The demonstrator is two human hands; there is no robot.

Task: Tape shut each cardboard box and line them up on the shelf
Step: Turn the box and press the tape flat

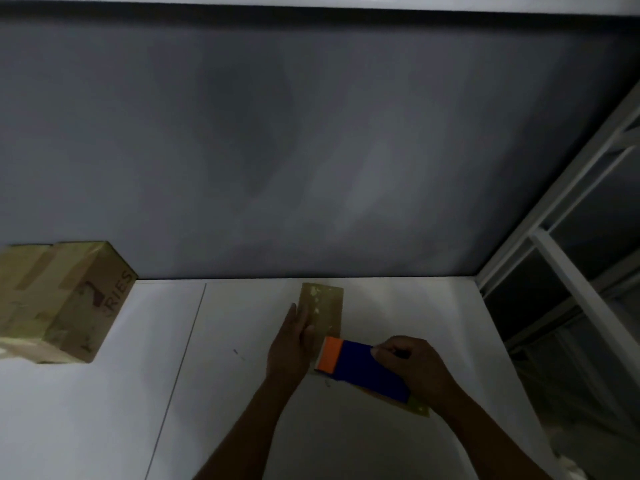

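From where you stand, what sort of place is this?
Probably a storage or packing corner, dimly lit. A taped cardboard box stands on a white shelf board, a white metal rack frame rises at the picture's right edge, and the right hand holds a tape dispenser.

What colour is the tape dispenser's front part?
Orange; the tape dispenser body is blue. Head view.

The taped cardboard box (65,299) at the far left carries the only print that can be read; reddish-brown capitals (121,292) spelling "RIES" run up its right-facing side toward the back edge; they look like the end of a longer word, whose start is blurred and illegible; beside them on the same side sits a dark reddish-brown mark (92,293), perhaps a logo, too dim to make out.
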